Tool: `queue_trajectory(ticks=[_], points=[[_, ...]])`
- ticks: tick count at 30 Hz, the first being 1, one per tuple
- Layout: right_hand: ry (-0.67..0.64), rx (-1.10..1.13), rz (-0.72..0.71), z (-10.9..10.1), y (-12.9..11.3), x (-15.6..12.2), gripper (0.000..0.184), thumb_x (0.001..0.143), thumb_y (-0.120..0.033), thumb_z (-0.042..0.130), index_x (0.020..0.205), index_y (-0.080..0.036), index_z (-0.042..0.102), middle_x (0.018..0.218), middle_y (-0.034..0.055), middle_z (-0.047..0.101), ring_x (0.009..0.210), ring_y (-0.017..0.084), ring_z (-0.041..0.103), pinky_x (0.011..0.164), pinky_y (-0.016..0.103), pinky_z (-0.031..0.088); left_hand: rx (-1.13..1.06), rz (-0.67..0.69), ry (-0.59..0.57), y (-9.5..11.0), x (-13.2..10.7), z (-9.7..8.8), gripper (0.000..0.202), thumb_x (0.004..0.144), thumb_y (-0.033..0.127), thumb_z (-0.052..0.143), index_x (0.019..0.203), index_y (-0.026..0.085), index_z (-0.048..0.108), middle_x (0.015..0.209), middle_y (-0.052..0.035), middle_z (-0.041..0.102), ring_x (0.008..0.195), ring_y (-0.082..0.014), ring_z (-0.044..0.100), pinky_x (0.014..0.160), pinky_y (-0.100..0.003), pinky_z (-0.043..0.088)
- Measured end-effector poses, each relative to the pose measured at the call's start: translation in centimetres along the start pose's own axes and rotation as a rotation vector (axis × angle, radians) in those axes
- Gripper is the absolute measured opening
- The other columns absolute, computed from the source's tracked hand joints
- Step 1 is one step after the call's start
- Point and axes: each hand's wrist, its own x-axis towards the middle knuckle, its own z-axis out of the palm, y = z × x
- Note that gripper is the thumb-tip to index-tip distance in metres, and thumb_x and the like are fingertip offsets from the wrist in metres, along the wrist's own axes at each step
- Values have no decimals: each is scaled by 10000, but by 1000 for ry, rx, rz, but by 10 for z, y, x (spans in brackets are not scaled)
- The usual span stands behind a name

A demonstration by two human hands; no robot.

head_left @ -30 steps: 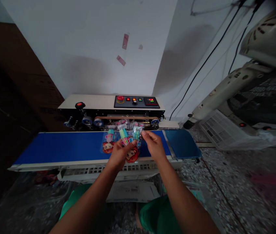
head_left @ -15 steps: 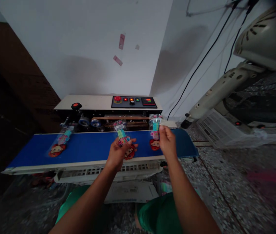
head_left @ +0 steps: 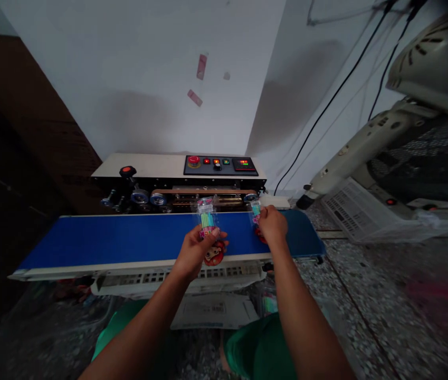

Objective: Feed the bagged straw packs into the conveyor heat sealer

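My left hand [head_left: 198, 252] grips a clear packet [head_left: 209, 232] of pastel sticks with a red cartoon face at its lower end, held over the near edge of the blue conveyor belt [head_left: 129, 240]. My right hand [head_left: 273, 226] pinches a second, similar packet [head_left: 256, 215] down on the belt's right part, close to the sealing slot of the band sealer machine [head_left: 180, 179]. That packet is mostly hidden under my fingers. Both arms reach forward from my lap.
The sealer's control panel [head_left: 219, 165] shows a red button and lit displays. A large pale fan [head_left: 413, 111] and its grille lie on the speckled floor at right, with black cables on the wall. Cardboard [head_left: 211, 311] lies under the machine. A dark wall stands at left.
The packet riding the belt at left has gone out of view. My right hand lowered its packet from upright onto the belt by the sealer. My left hand stays put.
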Motion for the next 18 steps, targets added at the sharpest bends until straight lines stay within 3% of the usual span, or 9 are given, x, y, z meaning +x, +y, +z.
queue_trajectory(ticks=[2, 4, 5, 7, 9, 10, 13, 15, 18], points=[[64, 81, -79, -2, -11, -6, 341, 912, -362, 385, 966, -126, 625, 920, 156, 652, 901, 241, 601, 749, 310, 402, 6, -2, -9, 0, 1, -1, 350, 653, 378, 767, 856, 141, 610, 866, -96, 722, 738, -237, 696, 613, -323, 549], [95, 307, -174, -6, -23, -18, 368, 899, -431, 408, 974, -145, 627, 945, 131, 649, 917, 225, 584, 785, 308, 412, 12, 1, -16, -1, 2, -1, 329, 653, 369, 769, 847, 142, 631, 867, -89, 726, 731, -227, 695, 620, -315, 545], [48, 478, -225, -8, -29, -26, 395, 894, -472, 403, 987, -161, 628, 936, 107, 652, 895, 211, 586, 780, 302, 423, 15, 5, -21, -1, 2, -1, 321, 656, 364, 767, 852, 142, 643, 864, -84, 728, 723, -216, 693, 628, -309, 542], [-180, 827, -315, -11, -42, -44, 423, 873, -532, 413, 995, -194, 636, 871, 53, 659, 809, 182, 591, 729, 280, 446, 11, 22, -39, -2, 3, 0, 316, 661, 349, 767, 875, 140, 665, 840, -71, 731, 701, -192, 685, 658, -297, 535], [-398, 1052, -365, -11, -52, -61, 390, 839, -540, 475, 940, -209, 654, 795, 15, 648, 735, 160, 577, 667, 256, 447, -3, 53, -59, -2, 4, 1, 317, 660, 329, 772, 892, 136, 676, 791, -49, 726, 664, -159, 669, 663, -270, 522], [-443, 1114, -373, -9, -56, -67, 362, 820, -530, 513, 891, -207, 661, 762, 3, 637, 710, 151, 564, 645, 246, 439, -7, 65, -68, -2, 3, 1, 311, 658, 320, 774, 888, 134, 677, 759, -37, 718, 639, -143, 657, 646, -253, 514], [-349, 1246, -302, -3, -59, -72, 322, 794, -502, 566, 789, -194, 656, 708, -15, 607, 676, 131, 526, 627, 230, 416, 12, 36, -96, -3, 2, 0, 298, 637, 303, 789, 852, 134, 672, 717, -23, 698, 585, -124, 631, 581, -237, 508], [-265, 1336, -208, 0, -57, -69, 325, 784, -503, 579, 792, -186, 651, 701, -19, 597, 665, 125, 514, 629, 231, 413, 38, -31, -142, -3, 1, 0, 318, 618, 294, 800, 864, 138, 673, 768, -41, 706, 622, -152, 648, 593, -282, 538], [-247, 1433, -126, 2, -53, -63, 318, 770, -496, 600, 790, -181, 638, 685, -25, 582, 636, 117, 495, 614, 229, 404, 68, -74, -177, -4, 0, 0, 305, 620, 288, 795, 857, 127, 690, 774, -58, 709, 652, -170, 654, 621, -334, 566]])
